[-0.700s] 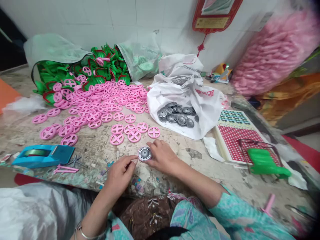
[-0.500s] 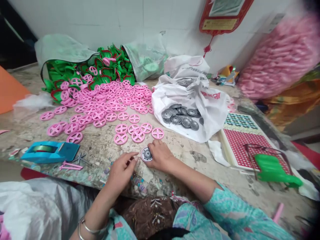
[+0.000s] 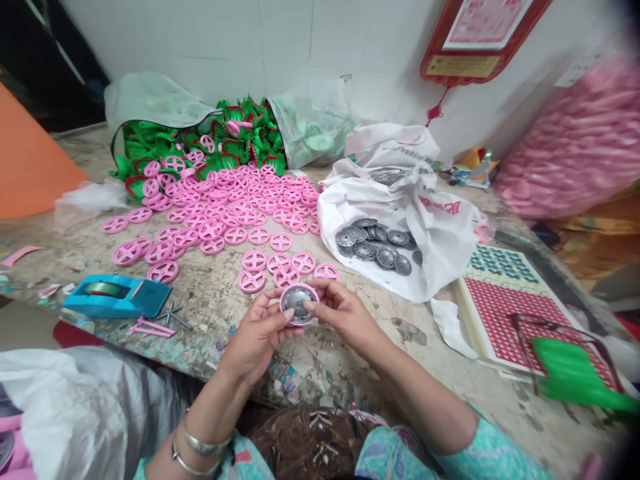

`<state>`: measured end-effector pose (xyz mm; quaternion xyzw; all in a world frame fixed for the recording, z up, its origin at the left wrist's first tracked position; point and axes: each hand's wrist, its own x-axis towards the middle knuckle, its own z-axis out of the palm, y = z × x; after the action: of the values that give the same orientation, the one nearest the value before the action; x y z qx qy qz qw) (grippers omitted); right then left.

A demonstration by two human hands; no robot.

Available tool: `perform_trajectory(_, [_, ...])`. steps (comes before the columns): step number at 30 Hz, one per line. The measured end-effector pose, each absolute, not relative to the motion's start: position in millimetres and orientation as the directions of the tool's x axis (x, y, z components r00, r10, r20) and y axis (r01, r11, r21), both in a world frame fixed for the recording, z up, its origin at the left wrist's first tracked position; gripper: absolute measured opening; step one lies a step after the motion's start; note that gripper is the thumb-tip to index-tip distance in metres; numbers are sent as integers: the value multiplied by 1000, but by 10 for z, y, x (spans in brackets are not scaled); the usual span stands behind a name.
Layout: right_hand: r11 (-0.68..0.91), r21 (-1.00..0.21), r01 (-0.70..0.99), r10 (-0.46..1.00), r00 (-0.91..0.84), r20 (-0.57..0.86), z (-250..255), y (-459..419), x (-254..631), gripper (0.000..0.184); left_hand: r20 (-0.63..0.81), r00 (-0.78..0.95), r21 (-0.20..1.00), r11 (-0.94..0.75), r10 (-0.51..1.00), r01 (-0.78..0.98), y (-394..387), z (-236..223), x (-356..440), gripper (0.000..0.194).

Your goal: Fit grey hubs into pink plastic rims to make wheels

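A pink toy wheel with a grey hubcap (image 3: pixel 299 301) in its middle is held between my two hands, above the front of the worktable. My left hand (image 3: pixel 260 327) grips its left rim, thumb on the hubcap. The fingers of my right hand (image 3: pixel 347 310) close on the right rim, with that thumb also on the grey face. Just beyond lie several loose pink spoked wheels (image 3: pixel 253 280), and a large heap of them (image 3: pixel 225 200) spreads farther back. More grey hubcaps (image 3: pixel 375 243) lie in an open white plastic bag (image 3: pixel 435 233) to the right.
A blue tape dispenser (image 3: pixel 115 297) stands at the left, with pink sticks (image 3: pixel 150 328) beside it. Behind the heap, a bag spills green toy parts (image 3: pixel 255 130). Sticker sheets (image 3: pixel 515 300), glasses (image 3: pixel 570 327) and a green plastic piece (image 3: pixel 575 373) lie at the right.
My left hand has come onto the wheel, and both hands now hold it raised and tilted toward me. Before, only my right hand was on it at the tabletop. The view has shifted slightly.
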<state>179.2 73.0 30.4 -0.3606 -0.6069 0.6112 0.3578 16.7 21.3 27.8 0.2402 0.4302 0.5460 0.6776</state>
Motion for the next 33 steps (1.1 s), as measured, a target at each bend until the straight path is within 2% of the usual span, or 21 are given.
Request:
perform_trajectory(3, [-58,-992,-111,888,-461,-1,314,678,1761,32,-271,27,852,253,962,-458,205,361,182,38])
perform_trajectory(6, [20,-994,-103,890,-451,65,428,616,1769,30,-201,-22,934,185,979,-306,238,450,186,35])
perform_trajectory(9, [143,-989,-22,892,-431,139,534,553,1792,26,-135,-34,966,124,990,-227,250,498,199,25])
perform_trajectory(12, [213,-977,25,891,-415,184,575,498,1808,20,-106,-39,964,93,994,-248,215,495,239,18])
perform_trajectory(17, [205,-978,26,901,-394,178,547,476,1790,16,-95,-106,939,54,990,-340,142,445,328,16])
perform_trajectory(20, [173,-985,-4,920,-355,163,497,497,1755,20,-182,-115,876,108,976,-470,126,421,360,22])
perform_trajectory(23, [103,-993,-65,938,-325,118,455,510,1741,23,-272,-37,791,201,962,-578,121,421,370,26])
perform_trajectory(25, [127,-992,-23,933,-336,127,456,513,1759,21,-257,-38,831,201,966,-520,121,424,360,25])
perform_trajectory(29, [309,-934,180,888,-406,215,519,518,1815,15,-96,-103,965,67,990,-255,125,412,322,19])
perform_trajectory(31, [354,-909,219,872,-429,236,539,517,1823,16,-80,-117,969,50,990,-242,128,399,317,19])
perform_trajectory(33, [350,-911,218,872,-432,232,529,512,1815,19,-121,-147,943,68,982,-326,131,387,329,22])
